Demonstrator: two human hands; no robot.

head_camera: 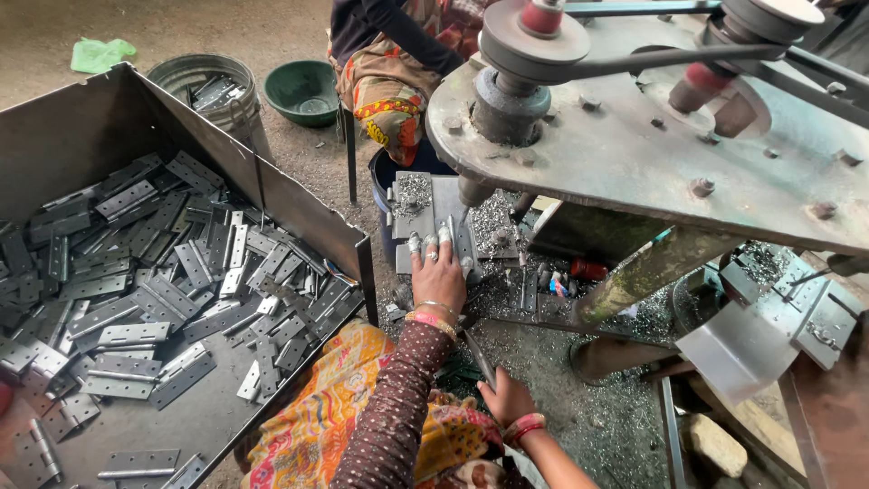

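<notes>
While the drill bit point(463, 210) stands over the work plate point(433, 217), entries follow.
Left hand point(438, 276): flat, fingers together, pressing a hinge point(444, 237) on the plate below the bit.
Right hand point(507, 397): low by the lap, closed around a dark lever point(477, 355).
Hinge stock: loose in the metal bin point(299, 204), left of the lap.

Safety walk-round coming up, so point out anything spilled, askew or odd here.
Metal shavings lie spilled over the floor and heaped on the drill's work plate. The left hand presses there with taped fingertips close beside the drill bit. The hinges lie jumbled in the bin.
</notes>
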